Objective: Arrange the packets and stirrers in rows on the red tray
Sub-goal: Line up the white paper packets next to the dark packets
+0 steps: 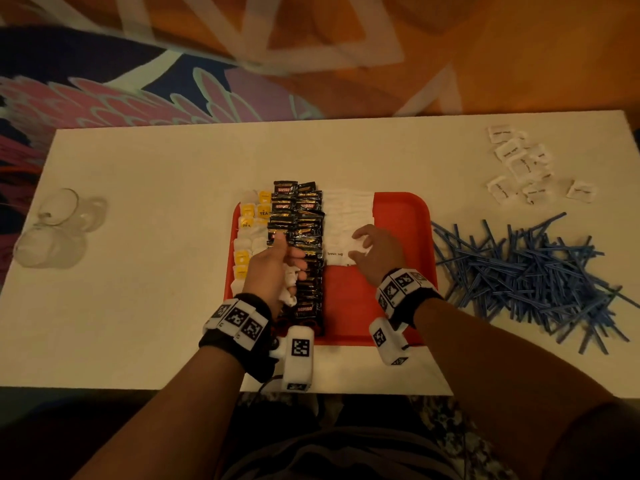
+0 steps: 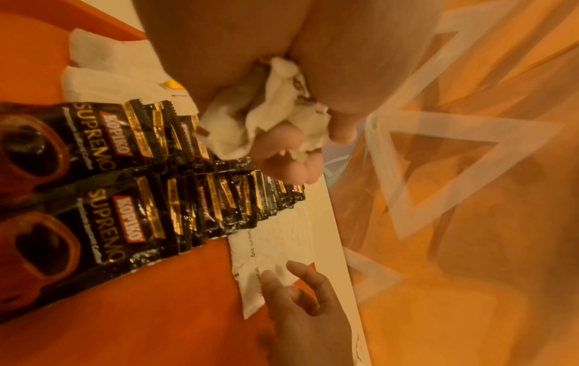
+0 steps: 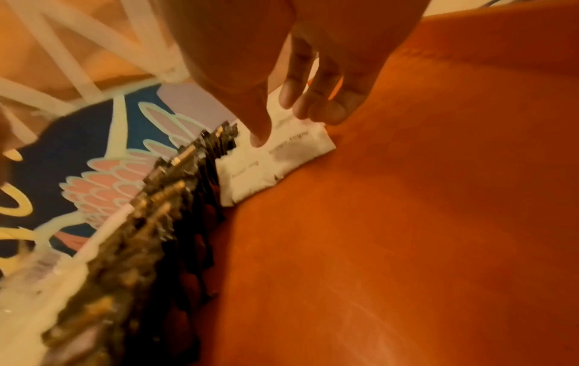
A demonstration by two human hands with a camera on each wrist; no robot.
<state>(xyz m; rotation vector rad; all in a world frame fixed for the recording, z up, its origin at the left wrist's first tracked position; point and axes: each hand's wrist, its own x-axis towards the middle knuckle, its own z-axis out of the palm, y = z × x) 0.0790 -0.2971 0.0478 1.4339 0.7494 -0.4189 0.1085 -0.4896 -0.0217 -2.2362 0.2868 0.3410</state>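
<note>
On the red tray (image 1: 398,237) lie rows of tea bags (image 1: 249,230), black coffee packets (image 1: 304,237) and white sugar packets (image 1: 346,216). My left hand (image 1: 294,268) hovers over the coffee rows (image 2: 125,198) and grips a bunch of white packets (image 2: 272,111). My right hand (image 1: 367,247) rests at the near end of the white row. There its thumb and fingertips (image 3: 313,111) touch the last sugar packet (image 3: 282,161), which lies flat on the tray (image 3: 407,222). That hand (image 2: 291,284) also shows in the left wrist view.
A pile of blue stirrers (image 1: 526,271) lies on the white table right of the tray. Several loose white packets (image 1: 523,164) sit at the back right. Clear glasses (image 1: 55,230) lie at the table's left end. The tray's right part is bare red.
</note>
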